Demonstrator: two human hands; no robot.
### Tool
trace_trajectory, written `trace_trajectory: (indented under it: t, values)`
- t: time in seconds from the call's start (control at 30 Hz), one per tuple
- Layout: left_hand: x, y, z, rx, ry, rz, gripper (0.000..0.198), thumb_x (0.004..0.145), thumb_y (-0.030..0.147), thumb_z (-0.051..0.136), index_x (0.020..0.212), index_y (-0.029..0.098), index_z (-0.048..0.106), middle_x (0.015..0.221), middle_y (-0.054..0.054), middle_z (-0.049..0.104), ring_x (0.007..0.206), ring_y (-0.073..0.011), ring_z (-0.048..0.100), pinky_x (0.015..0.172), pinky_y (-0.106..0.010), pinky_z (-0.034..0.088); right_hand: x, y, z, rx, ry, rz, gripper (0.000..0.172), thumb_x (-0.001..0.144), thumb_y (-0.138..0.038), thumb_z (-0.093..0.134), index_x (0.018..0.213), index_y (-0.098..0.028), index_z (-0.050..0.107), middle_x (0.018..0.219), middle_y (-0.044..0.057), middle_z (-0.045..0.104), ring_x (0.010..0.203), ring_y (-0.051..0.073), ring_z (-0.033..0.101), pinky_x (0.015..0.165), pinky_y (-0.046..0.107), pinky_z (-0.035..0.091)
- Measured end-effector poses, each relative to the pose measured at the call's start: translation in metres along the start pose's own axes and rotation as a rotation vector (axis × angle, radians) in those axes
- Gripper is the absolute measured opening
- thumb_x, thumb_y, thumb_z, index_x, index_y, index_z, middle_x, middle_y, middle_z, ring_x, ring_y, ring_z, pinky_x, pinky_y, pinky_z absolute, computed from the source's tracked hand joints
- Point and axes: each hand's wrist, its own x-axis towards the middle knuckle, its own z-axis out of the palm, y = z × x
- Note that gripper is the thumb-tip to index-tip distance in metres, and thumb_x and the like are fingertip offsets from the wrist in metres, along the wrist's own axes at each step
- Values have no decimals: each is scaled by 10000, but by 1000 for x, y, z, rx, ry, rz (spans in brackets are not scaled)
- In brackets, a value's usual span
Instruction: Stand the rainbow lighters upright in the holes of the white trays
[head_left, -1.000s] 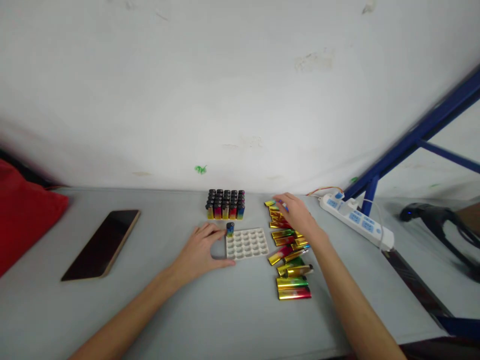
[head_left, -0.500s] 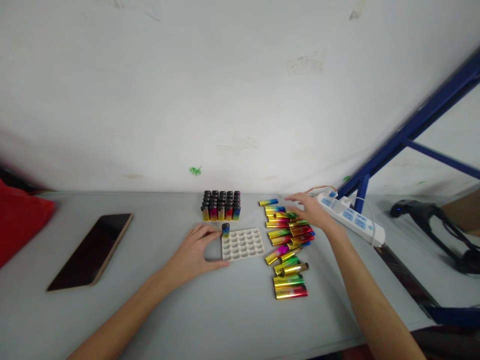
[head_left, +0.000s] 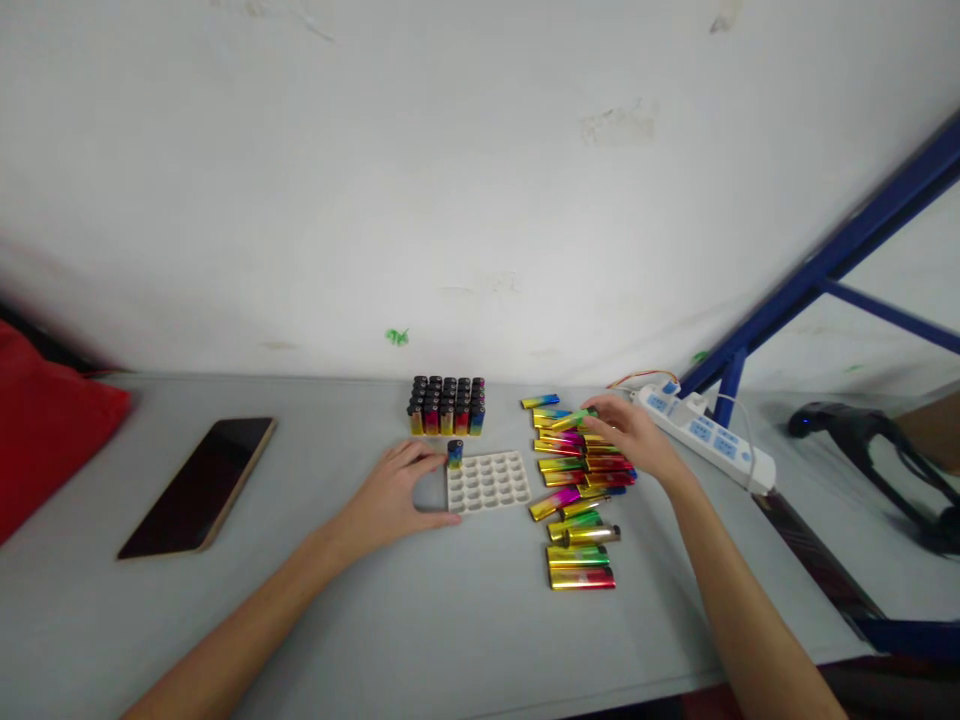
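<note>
A white tray (head_left: 489, 483) with rows of hollows lies flat in front of me. My left hand (head_left: 394, 490) grips it at the left side, thumb at the near corner and fingers at the far corner. One blue lighter (head_left: 454, 455) stands upright in the tray's far left hollow, beside my left fingertips. To the right, my right hand (head_left: 630, 435) pinches a green and gold lighter (head_left: 574, 420) by its dark-topped end, over a loose pile of shiny lighters (head_left: 562, 478). Part of that pile is hidden by the right hand.
Behind the tray stands a block of upright lighters (head_left: 447, 408) with black tops. A dark phone-like slab (head_left: 199, 490) and a red item (head_left: 52, 430) are at left. At right are a white power strip (head_left: 705, 435), a blue metal frame (head_left: 810, 270) and a black device (head_left: 862, 450).
My right hand has closed on the green and gold lighter from the pile. My left hand stays at the tray, and the view has shifted slightly.
</note>
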Motion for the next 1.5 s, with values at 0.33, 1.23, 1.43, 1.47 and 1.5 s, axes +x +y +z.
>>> trace_trajectory:
  t: [0.33, 1.23, 1.43, 1.47, 1.5]
  values:
    - [1, 4, -3, -9, 4, -4, 689, 812, 654, 973, 1327, 226, 811, 1283, -133, 779, 1222, -371, 729, 1125, -543, 603, 12, -67, 95, 804, 70, 176, 535, 802, -744, 876, 997, -275, 709, 1117, 93, 795, 1036, 288, 749, 895, 441, 647]
    - [2, 14, -6, 4, 16, -3, 634, 856, 604, 948, 1338, 223, 789, 1282, -123, 756, 1237, -368, 709, 1154, -543, 592, -25, -82, 155, 256, 119, 133, 584, 982, -698, 599, 645, -277, 376, 608, -56, 349, 613, 139, 326, 560, 286, 249]
    - [2, 16, -6, -3, 16, 0, 627, 859, 595, 950, 1340, 224, 795, 1305, -133, 760, 1262, -382, 707, 1185, -570, 576, -29, -84, 155, 295, 29, 100, 619, 1039, -783, 540, 707, -270, 445, 646, -50, 384, 629, 152, 368, 569, 285, 279]
    - [2, 16, -6, -8, 17, 1, 625, 858, 587, 953, 1341, 223, 795, 1316, -137, 760, 1271, -385, 705, 1190, -576, 575, -30, -85, 155, 278, 27, 102, 622, 1035, -771, 543, 685, -271, 423, 644, -49, 369, 626, 150, 358, 571, 289, 271]
    - [2, 16, -6, -13, 18, 1, 624, 857, 580, 955, 1342, 222, 795, 1326, -140, 760, 1278, -389, 703, 1193, -581, 575, -31, -85, 156, 256, 28, 106, 623, 1025, -756, 552, 662, -273, 401, 639, -47, 356, 622, 147, 349, 571, 293, 261]
